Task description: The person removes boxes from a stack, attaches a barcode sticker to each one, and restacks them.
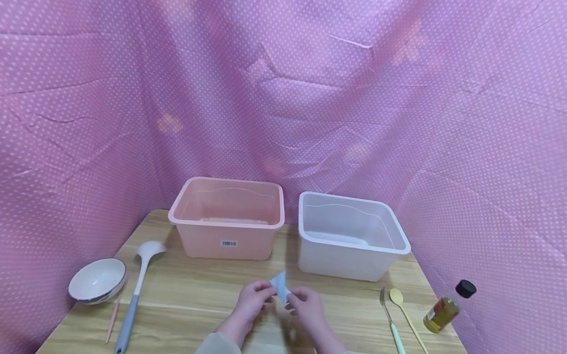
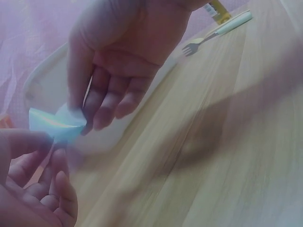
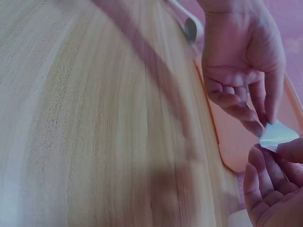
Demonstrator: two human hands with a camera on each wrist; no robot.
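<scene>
Both forearms reach in over the near side of the wooden worktop (image 1: 199, 312), angled towards each other, pale sleeves (image 1: 217, 349) pushed back to leave the wrists bare. The left hand (image 1: 252, 302) and right hand (image 1: 308, 309) almost meet, each pinching a small, folded, pale-blue sheet (image 1: 279, 286) between thumb and fingertips. Seen from the wrists, the palms turn inward and the lower fingers curl loosely beneath the pinch, so both grips look narrow and light. The sheet is held up above the wood, its peak pointing upward, in front of the gap between the pink tub (image 1: 201, 243) and the white tub (image 1: 337, 260).

Well off to the person's left lie a ladle (image 1: 141, 277) and a tilted white bowl (image 1: 98, 279); to the right, a green-handled fork (image 1: 397, 340), a yellow spoon (image 1: 396, 296) and a black-capped bottle (image 1: 442, 313).
</scene>
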